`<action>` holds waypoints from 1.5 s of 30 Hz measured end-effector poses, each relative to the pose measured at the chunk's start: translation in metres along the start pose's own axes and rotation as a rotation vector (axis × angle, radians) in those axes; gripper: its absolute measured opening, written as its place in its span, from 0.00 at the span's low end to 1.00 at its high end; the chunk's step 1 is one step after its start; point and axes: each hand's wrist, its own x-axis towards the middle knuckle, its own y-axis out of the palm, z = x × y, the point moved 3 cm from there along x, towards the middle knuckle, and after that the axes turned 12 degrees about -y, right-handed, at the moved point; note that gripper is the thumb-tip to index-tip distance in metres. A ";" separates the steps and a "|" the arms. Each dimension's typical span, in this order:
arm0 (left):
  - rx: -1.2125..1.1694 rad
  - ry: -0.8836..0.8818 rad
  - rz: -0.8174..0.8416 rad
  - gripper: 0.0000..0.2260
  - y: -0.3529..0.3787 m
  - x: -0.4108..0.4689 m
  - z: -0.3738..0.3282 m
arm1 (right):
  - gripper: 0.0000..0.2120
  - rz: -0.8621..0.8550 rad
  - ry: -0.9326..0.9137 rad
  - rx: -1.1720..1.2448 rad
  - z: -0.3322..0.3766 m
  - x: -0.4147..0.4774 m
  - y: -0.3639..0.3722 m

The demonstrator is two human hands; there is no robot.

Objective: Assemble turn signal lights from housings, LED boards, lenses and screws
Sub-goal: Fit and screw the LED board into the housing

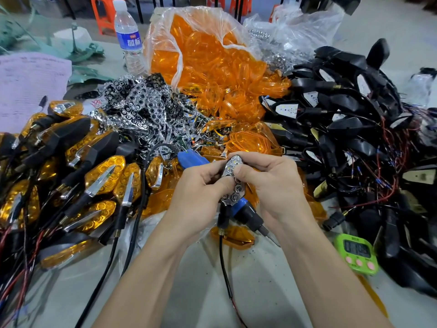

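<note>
Thumbs (pixel 244 172) are pressing on the chrome face of the light (pixel 233 166), which the left hand (pixel 201 185) and right hand (pixel 274 183) are pinching between curled fingers (pixel 250 158) over the table (pixel 260 280), forearms reaching in from the lower edge. Its back is sitting hidden inside the fingers, only the black stem (pixel 223 218) and wire (pixel 223 256) hanging below, and a blue screwdriver (pixel 241 205) is lying partly covered beneath the hands.

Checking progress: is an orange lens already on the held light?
No, the light shows bare chrome, with no orange cover on it.
</note>
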 end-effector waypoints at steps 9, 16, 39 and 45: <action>0.046 0.043 -0.015 0.08 -0.006 0.005 0.002 | 0.11 -0.011 -0.010 -0.010 -0.003 -0.002 0.006; -0.207 -0.049 -0.160 0.12 -0.016 0.016 0.002 | 0.21 0.163 0.084 -0.084 -0.012 -0.029 0.009; -0.560 0.026 -0.419 0.09 -0.039 0.018 -0.006 | 0.12 0.241 0.056 -0.516 -0.033 -0.064 0.008; -0.658 0.031 -0.428 0.06 -0.036 0.017 -0.007 | 0.08 0.166 0.003 -0.671 -0.022 -0.057 0.002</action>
